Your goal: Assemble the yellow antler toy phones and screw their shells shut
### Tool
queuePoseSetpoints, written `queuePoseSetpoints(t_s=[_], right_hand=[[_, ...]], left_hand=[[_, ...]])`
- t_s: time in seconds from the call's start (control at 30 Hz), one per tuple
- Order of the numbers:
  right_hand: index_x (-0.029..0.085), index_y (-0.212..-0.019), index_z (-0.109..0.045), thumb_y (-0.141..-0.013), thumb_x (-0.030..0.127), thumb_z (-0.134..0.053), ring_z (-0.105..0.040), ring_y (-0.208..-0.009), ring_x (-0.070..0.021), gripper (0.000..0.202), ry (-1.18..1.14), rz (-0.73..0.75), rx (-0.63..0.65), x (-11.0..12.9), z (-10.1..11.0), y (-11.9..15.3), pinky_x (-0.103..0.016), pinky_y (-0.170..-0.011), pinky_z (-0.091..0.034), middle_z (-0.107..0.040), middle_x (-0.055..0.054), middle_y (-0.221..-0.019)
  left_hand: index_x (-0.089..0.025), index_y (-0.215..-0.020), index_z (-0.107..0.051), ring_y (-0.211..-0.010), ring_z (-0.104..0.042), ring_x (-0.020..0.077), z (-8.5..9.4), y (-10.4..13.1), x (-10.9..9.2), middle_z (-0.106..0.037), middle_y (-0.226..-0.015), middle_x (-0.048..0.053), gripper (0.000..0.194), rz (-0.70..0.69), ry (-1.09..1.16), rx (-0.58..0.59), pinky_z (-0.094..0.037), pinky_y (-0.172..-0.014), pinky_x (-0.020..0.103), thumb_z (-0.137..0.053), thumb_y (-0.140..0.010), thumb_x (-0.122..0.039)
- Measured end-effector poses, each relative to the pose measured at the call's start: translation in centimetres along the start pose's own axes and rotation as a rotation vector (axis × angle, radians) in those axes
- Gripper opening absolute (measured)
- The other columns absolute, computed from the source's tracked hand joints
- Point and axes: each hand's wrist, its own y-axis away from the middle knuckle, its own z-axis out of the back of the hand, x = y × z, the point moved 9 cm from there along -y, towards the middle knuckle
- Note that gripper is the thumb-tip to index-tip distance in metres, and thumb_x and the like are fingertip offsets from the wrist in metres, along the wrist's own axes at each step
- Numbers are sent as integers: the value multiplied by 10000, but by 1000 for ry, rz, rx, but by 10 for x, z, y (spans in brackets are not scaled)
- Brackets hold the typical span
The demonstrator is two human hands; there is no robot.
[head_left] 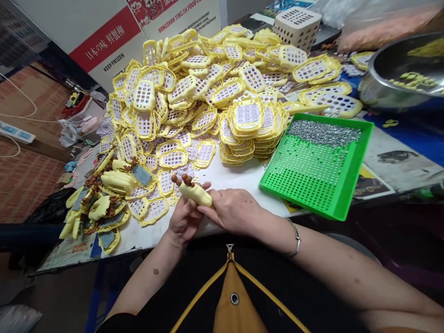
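Note:
Between my two hands, close to the table's front edge, is a pale yellow plastic toy piece (196, 194) with brown knobbed antlers at its far left end. My left hand (184, 219) wraps under and around it from the left, thumb against its side. From the right, my right hand (232, 208) grips its near end between thumb and curled fingers. Left of my hands lie similar yellow toy pieces (116, 181) with brown antlers, some showing grey panels. Flat yellow-rimmed frames with white button grids (152, 210) lie just beyond my left hand.
A large heap of yellow and white frames (183, 88) covers the table's back. Stacked frames (248, 115) stand ahead. At right are a green perforated tray (312, 185) of small metal screws (322, 132), a steel bowl (373, 85) with yellow parts, and a beige basket (296, 28).

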Motion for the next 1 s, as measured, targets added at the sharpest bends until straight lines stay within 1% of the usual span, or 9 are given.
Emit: queuePoseSetpoints(t_s=[0.17,0.3,0.43,0.5,0.6,0.7,0.8,0.9,1.0], right_hand=[[109,-734,-630,-949,478,-321,-575,-474,-192,527,103,17,-125,15,11,3,-307,-455,-205,-659,-137,-577],[125,-732,-624,-942,536,-322,-578,-485,-183,552,123,18,-148,14,17,3,-301,-453,-185,-660,-129,-593],[114,-818,-639,-900,649,-316,-584,-502,-179,630,123,44,-147,9,13,8,-306,-461,-206,-678,-133,-635],[102,-819,-648,-922,608,-306,-587,-493,-180,619,99,71,-175,10,10,11,-309,-463,-217,-685,-131,-630],[102,-730,-646,-936,541,-323,-574,-465,-179,583,45,128,-214,15,3,15,-309,-461,-223,-672,-133,-583],[111,-709,-640,-935,553,-321,-567,-459,-178,590,-1,126,-129,12,-11,16,-301,-461,-229,-665,-134,-567],[143,-777,-634,-929,606,-302,-604,-525,-183,590,-71,67,6,1,-17,15,-284,-489,-253,-691,-104,-640],[161,-891,-612,-881,692,-300,-623,-602,-189,616,-171,-19,-20,-12,2,13,-271,-521,-271,-704,-81,-709],[156,-890,-601,-898,672,-285,-608,-603,-178,605,-185,-18,-37,-12,17,9,-272,-522,-251,-698,-79,-710]], left_hand=[[-187,-1043,-684,-1116,-600,290,-6,2,0,-685,-1109,92,601,62,-42,-14,-478,-970,397,-797,-580,-553],[-225,-974,-710,-1150,-580,301,-5,0,-3,-692,-1113,71,562,35,-38,-49,-485,-968,419,-772,-570,-610],[-258,-863,-711,-1221,-528,305,2,-1,-13,-670,-1173,42,544,-95,-6,-133,-471,-990,476,-649,-617,-739],[-264,-845,-701,-1232,-520,293,0,-2,-14,-655,-1194,36,536,-118,0,-124,-449,-1013,502,-596,-658,-754],[-265,-860,-696,-1223,-528,282,-5,-3,-9,-651,-1183,41,530,-76,-9,-93,-435,-1022,523,-552,-703,-749],[-250,-870,-695,-1147,-580,286,1,-2,-6,-695,-1041,49,500,-44,-30,-91,-435,-1016,531,-607,-691,-709],[-227,-848,-674,-918,-668,242,16,0,-13,-697,-825,11,437,-86,-53,-118,-463,-987,501,-757,-615,-588],[-209,-847,-653,-743,-667,185,22,5,-22,-672,-759,-21,464,-160,-106,-123,-531,-876,434,-849,-527,-483],[-222,-914,-641,-819,-668,178,18,8,-23,-696,-886,-9,507,-212,-168,-110,-536,-828,344,-885,-494,-364]])
